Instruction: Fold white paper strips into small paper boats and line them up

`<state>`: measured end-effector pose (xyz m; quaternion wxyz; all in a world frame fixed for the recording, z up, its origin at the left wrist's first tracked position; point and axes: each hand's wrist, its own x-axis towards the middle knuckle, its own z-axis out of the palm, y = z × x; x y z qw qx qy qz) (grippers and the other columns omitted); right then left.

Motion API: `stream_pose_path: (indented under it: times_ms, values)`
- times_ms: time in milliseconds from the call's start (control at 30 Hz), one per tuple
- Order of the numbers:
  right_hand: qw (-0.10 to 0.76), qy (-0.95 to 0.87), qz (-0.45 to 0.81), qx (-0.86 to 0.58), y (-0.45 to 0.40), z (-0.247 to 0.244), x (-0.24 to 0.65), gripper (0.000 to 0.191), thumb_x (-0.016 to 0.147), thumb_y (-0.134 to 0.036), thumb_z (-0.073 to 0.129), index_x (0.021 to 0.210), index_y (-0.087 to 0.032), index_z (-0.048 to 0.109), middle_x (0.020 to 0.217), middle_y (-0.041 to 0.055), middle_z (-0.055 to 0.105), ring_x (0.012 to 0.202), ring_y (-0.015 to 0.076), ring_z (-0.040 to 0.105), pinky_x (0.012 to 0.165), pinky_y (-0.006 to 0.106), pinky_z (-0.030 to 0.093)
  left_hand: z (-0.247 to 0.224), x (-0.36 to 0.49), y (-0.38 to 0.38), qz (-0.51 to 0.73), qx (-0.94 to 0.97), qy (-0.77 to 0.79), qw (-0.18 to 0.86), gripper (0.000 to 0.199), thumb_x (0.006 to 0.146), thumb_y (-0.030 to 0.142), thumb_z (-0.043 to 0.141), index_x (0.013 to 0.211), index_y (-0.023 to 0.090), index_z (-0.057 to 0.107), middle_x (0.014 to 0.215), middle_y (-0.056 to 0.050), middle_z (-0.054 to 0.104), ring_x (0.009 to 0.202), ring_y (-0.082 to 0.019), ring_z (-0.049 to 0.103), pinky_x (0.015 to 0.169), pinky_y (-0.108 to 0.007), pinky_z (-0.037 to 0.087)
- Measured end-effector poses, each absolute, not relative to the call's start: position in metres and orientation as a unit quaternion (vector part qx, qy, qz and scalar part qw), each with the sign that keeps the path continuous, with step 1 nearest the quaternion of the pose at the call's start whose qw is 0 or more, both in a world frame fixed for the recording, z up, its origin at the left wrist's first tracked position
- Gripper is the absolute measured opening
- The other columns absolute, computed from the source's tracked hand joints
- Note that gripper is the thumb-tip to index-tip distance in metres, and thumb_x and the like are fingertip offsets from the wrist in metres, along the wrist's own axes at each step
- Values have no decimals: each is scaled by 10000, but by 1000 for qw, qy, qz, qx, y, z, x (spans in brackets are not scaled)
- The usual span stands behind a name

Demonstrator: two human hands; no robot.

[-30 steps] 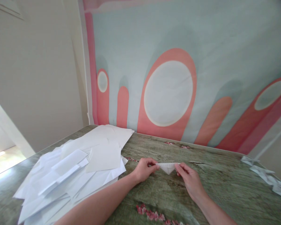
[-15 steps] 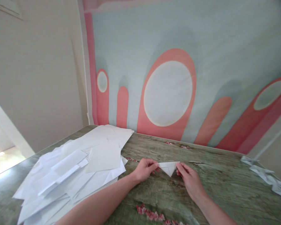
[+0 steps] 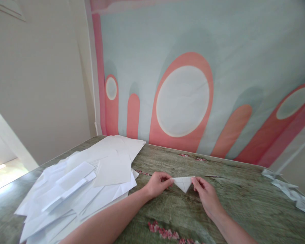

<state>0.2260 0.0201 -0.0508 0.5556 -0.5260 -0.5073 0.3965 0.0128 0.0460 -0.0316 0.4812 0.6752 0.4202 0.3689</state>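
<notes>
A small piece of white folded paper, triangular with its point toward me, is stretched between my two hands just over the table. My left hand pinches its left corner between thumb and fingers. At the opposite corner, my right hand grips the paper the same way. Crease lines show on the paper's face. To the left of my left hand lies a loose pile of white paper sheets, some of them folded.
The table has a wood-grain cover with pink flower prints. Along its right edge runs a row of several folded white papers. Behind the table hangs a backdrop with coral shapes. A pale wall stands at left.
The folded paper has tipped slightly, so its face and creases show a little more plainly. Both hands keep their hold and have hardly moved.
</notes>
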Motion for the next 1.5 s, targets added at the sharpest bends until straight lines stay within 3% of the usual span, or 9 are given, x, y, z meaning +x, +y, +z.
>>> stream_pose_path:
  times_ms: [133, 267, 367, 500, 867, 1067, 1267, 1500]
  values:
    - [556, -506, 391, -531, 19, -50, 224, 369, 729, -534, 605, 639, -177, 587, 549, -32, 451, 564, 131, 401, 544, 240, 323, -33, 15, 45, 371, 687, 428, 455, 380, 760, 474, 575, 763, 105, 664, 635, -36, 656, 557, -136, 569, 528, -217, 441]
    - [559, -501, 398, -528, 20, -50, 223, 382, 737, -546, 589, 777, -168, 633, 580, -22, 505, 584, 139, 445, 574, 247, 365, -31, 16, 44, 391, 699, 442, 405, 341, 797, 426, 541, 760, 110, 664, 645, -42, 663, 551, -141, 567, 523, -224, 440]
    - [559, -500, 410, -520, 20, -49, 221, 433, 720, -564, 595, 892, -169, 633, 675, 4, 585, 608, 151, 499, 586, 259, 413, -27, 15, 43, 419, 707, 449, 351, 278, 812, 369, 539, 754, 135, 679, 702, -46, 673, 628, -157, 585, 592, -238, 456]
    - [554, -501, 416, -518, 17, -47, 216, 442, 689, -559, 631, 913, -178, 616, 730, 21, 621, 611, 163, 545, 584, 269, 448, -22, 12, 42, 442, 728, 435, 292, 212, 837, 298, 528, 811, 185, 704, 838, -45, 688, 776, -175, 613, 689, -244, 470]
    - [537, -519, 446, -493, 8, -39, 209, 573, 710, -521, 627, 1159, -176, 538, 822, 53, 685, 604, 182, 596, 614, 309, 481, -22, 11, 30, 403, 814, 360, 212, 254, 896, 280, 460, 1021, 251, 680, 1037, -39, 662, 924, -167, 612, 853, -265, 456]
    - [553, -517, 440, -483, 6, -38, 206, 548, 717, -485, 637, 1160, -184, 524, 782, 25, 653, 638, 175, 588, 595, 285, 485, -22, 12, 26, 350, 858, 323, 193, 271, 899, 258, 447, 1078, 282, 650, 1080, -18, 648, 951, -161, 605, 865, -247, 440]
    - [540, -532, 444, -478, 8, -44, 208, 505, 705, -457, 651, 1116, -191, 523, 908, 61, 659, 729, 204, 612, 642, 319, 509, -19, 12, 22, 276, 899, 292, 174, 323, 862, 324, 523, 1176, 275, 578, 1145, -32, 614, 1018, -187, 577, 883, -253, 427]
    - [521, -563, 437, -469, 7, -50, 208, 507, 749, -434, 617, 1173, -195, 476, 995, 73, 645, 846, 220, 611, 705, 325, 505, -15, 12, 22, 276, 894, 299, 189, 387, 815, 406, 589, 1171, 253, 579, 1119, -54, 612, 1003, -206, 574, 863, -247, 422]
